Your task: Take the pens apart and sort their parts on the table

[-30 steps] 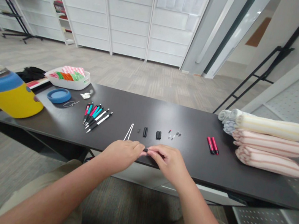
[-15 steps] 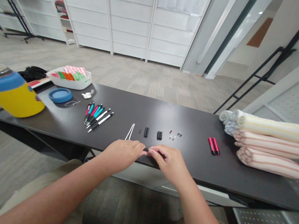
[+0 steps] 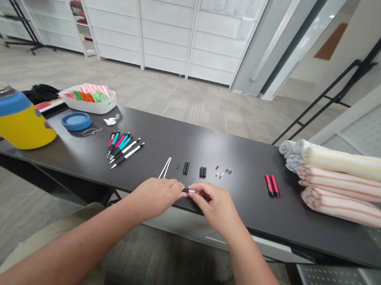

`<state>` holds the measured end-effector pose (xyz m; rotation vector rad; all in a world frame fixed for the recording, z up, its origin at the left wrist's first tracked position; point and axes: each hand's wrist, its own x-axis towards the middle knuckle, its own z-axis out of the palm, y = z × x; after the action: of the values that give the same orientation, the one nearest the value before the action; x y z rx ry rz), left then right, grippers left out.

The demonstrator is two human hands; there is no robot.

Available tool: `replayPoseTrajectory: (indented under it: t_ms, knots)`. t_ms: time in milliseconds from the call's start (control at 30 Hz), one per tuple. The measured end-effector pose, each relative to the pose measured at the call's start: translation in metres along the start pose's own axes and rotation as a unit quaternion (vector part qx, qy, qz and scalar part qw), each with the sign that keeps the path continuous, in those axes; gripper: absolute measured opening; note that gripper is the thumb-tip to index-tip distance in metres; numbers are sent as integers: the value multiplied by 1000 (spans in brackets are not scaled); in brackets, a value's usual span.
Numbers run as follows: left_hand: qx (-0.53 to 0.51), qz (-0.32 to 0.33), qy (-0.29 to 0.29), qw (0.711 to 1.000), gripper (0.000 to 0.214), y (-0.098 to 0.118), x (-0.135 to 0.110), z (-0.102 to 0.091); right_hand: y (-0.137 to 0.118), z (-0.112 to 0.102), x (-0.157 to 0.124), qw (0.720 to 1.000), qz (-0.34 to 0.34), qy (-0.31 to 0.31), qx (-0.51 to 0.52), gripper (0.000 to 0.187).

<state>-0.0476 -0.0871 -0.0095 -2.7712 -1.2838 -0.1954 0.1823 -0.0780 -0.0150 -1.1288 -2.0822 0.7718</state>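
My left hand (image 3: 159,194) is closed on a small black pen part (image 3: 185,190) at the desk's front edge. A thin white stick like a pen refill (image 3: 192,191) runs from that part to my right hand (image 3: 216,202), whose fingertips pinch it. Just beyond the hands lie two white refills (image 3: 165,167), black pen barrels (image 3: 186,168), black grip pieces (image 3: 203,172) and several tiny parts (image 3: 222,172). Several click pens (image 3: 123,149) in red, teal and white are fanned out to the left. Two red pen barrels (image 3: 272,186) lie to the right.
Rolled towels (image 3: 349,183) are stacked at the desk's right end. On the left stand a yellow and blue mug-like container (image 3: 19,120), a blue lid (image 3: 77,121), a crumpled white tissue (image 3: 110,121) and a white basket (image 3: 90,104) of colourful packets. The dark desk (image 3: 247,157) ends close before me.
My right hand has shifted very slightly away from the left, and more of the white refill now shows between the black part and my right fingertips. The things on the desk stay put.
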Motion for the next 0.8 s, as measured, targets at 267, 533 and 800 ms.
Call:
replayPoseTrajectory:
  t_ms: [267, 533, 800]
  knots:
    - [4, -5, -1, 1000, 36, -1, 1, 2, -1, -1, 1, 1000, -10, -14, -4, 22]
    - [-13, -6, 2, 1000, 37, -1, 0, 1, -1, -1, 0, 1000, 6, 8, 23, 17]
    - [-15, -7, -5, 1000, 34, 1, 1, -1, 0, -2, 0, 999, -3, 17, 40, 14]
